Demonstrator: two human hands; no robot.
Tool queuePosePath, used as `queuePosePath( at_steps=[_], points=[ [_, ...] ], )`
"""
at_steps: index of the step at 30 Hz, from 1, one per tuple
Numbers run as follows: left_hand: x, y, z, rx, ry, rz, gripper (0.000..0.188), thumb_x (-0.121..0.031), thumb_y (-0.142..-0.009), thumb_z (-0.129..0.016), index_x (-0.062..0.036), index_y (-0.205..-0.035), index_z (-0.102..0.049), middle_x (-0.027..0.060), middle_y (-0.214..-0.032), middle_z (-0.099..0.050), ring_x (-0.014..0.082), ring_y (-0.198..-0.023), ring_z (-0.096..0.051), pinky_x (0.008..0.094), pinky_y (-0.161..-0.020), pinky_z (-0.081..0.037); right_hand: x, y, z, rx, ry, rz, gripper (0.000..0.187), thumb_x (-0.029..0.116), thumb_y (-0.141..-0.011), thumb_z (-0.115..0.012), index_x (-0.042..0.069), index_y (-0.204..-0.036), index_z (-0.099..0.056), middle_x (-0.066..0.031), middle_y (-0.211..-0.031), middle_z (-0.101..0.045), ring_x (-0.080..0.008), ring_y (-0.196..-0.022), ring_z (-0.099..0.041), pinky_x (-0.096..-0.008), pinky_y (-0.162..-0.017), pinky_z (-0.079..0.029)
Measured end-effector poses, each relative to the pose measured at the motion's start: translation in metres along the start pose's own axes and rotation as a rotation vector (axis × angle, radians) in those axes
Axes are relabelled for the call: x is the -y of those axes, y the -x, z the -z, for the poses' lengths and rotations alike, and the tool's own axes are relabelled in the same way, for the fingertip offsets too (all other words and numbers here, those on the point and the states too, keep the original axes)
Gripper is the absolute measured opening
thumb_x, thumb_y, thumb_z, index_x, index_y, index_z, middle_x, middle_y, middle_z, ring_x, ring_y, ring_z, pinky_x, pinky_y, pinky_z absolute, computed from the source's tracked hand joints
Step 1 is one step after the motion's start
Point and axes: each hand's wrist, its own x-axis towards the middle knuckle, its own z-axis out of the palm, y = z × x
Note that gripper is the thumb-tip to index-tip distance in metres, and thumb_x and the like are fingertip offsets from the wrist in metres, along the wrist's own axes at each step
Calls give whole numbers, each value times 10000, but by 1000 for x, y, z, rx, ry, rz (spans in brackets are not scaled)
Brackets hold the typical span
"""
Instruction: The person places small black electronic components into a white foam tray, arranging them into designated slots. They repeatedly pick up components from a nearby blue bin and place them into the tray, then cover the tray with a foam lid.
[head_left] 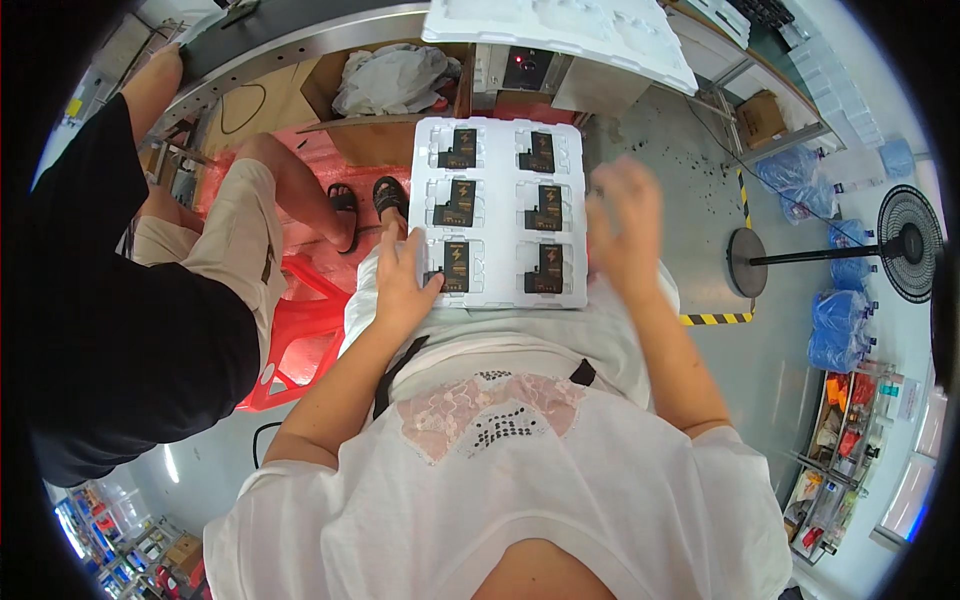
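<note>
On my lap rests a white moulded plastic tray (500, 215). Several flat black phone batteries with a gold lightning mark lie in its pockets, in two columns; one battery (543, 207) sits in the middle of the right column. My left hand (402, 283) grips the tray's near left edge, its thumb on top beside the nearest left battery (456, 268). My right hand (627, 225) is raised beside the tray's right edge, smeared by motion. Whether it touches the tray or holds anything cannot be made out.
A co-worker in a black top (140, 340) sits close at my left beside a red plastic chair (305, 330). Ahead stand a metal-edged bench (300, 60) and an open cardboard box (385, 140). Another white tray (570, 35) overhangs the bench. A fan (908, 245) stands at the right.
</note>
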Motion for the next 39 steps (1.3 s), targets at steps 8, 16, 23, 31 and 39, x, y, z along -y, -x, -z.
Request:
queuePosePath(
  at_steps=[8,16,23,31,39],
  points=[
    [-3,-47,-50,138,-426,-248,692,-400,-910,-443,49,-1395,-239,203,-1495,-161,331,-1397,-127,544,-1103,-83,-164,-156,44,-383,373,-583,507,297,-801,-684,-54,-1136,-540,-214,-1161,-517,-347,-1084,-504,-438,-850,-425],
    [0,-41,-29,222,-340,-262,603,-338,-907,-462,29,-1367,-331,137,-1492,-216,268,-1401,-144,545,-1102,-110,-162,-150,74,94,-863,-1063,428,257,-794,-715,-27,-1071,-555,-122,-1001,-616,-232,-853,-612,-342,-695,-498],
    [3,-51,-30,171,-428,-308,551,-274,-906,-475,-2,-1367,-344,130,-1492,-214,253,-1400,-154,542,-1104,-115,-104,-96,105,-285,-1344,-1009,332,103,-848,-650,-19,-1128,-519,-118,-1090,-581,-226,-970,-567,-361,-780,-468],
    [-58,-118,-56,112,-238,-501,608,-274,-878,-533,-27,-1384,-302,125,-1503,-198,279,-1391,-188,565,-1089,-138,-62,1,166,-661,-1532,-936,267,98,-894,-587,-9,-1128,-516,-114,-1066,-589,-206,-905,-571,-348,-773,-466],
    [-80,-142,-81,76,-157,-377,650,-483,-898,-472,-41,-1363,-373,104,-1427,-364,272,-1359,-267,552,-1079,-184,13,77,161,-560,-1647,-1102,299,132,-927,-513,70,-1216,-469,-90,-1047,-603,-221,-886,-590,-378,-795,-499]
  ],
)
